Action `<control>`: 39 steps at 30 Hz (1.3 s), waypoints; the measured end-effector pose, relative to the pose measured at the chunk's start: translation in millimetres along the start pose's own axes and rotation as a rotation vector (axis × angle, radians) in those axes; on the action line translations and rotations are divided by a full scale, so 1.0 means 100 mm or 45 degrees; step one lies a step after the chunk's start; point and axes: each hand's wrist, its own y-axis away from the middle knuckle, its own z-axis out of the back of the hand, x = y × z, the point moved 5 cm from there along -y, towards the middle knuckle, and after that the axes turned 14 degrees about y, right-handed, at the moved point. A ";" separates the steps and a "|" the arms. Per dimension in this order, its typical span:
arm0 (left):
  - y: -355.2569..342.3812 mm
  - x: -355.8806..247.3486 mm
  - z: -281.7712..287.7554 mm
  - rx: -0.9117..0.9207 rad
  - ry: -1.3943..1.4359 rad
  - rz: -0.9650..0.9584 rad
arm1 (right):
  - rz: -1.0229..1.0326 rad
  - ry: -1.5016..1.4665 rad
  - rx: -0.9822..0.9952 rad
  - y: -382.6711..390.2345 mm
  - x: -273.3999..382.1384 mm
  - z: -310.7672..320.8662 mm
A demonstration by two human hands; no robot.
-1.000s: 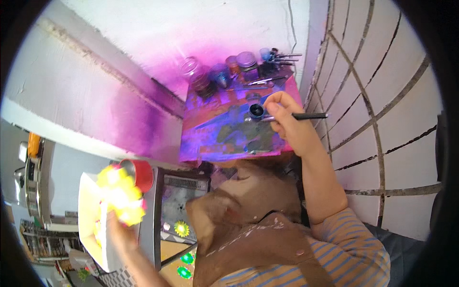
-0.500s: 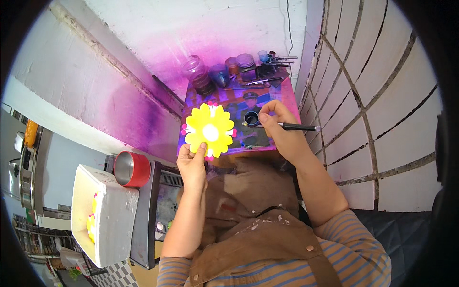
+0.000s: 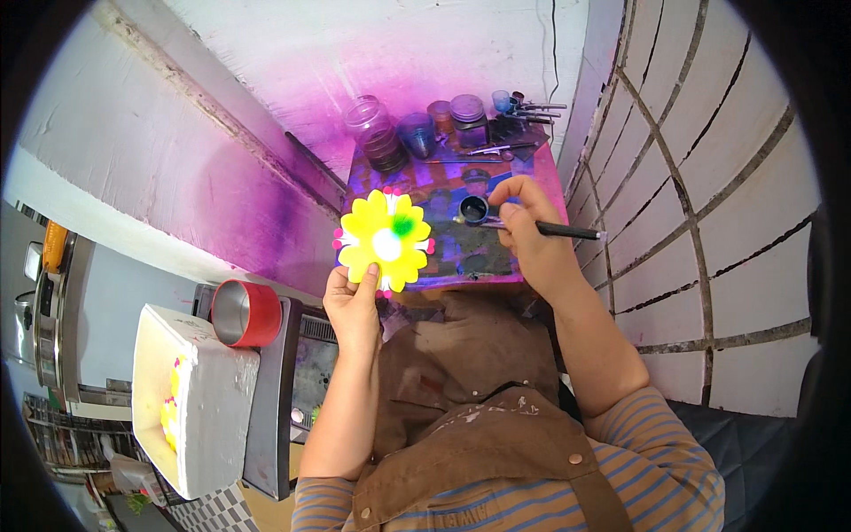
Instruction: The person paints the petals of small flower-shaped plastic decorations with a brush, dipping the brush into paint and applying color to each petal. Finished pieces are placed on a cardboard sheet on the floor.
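Note:
My left hand (image 3: 353, 300) pinches the lower edge of a flat yellow flower cutout (image 3: 362, 244), thumb on its face. The flower has a white centre, small pink-tipped white points between some petals, and a soft green patch (image 3: 406, 226) at its upper right. In my right hand (image 3: 538, 232) is an airbrush (image 3: 566, 230) with a black handle and a round cup of dark paint (image 3: 474, 209). Its nozzle points left toward the flower, with a gap between them. My right index finger curls over the airbrush, near the cup.
Paint-stained jars (image 3: 379, 133), a blue cup (image 3: 417, 135) and several more airbrushes (image 3: 536, 111) stand at the back of the small purple-stained table (image 3: 443, 177). To the left are a red pot (image 3: 245, 313) and a white foam box (image 3: 213, 399) with yellow pieces inside. Tiled wall (image 3: 709, 177) bounds the right.
A green patch has appeared on the flower's upper right petals. My right hand and the airbrush have shifted slightly right; the left hand holds nearly still. The view has shifted slightly.

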 end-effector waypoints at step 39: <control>-0.37 0.81 0.47 0.076 -0.244 1.050 | -0.186 0.133 0.037 -0.02 -0.44 0.00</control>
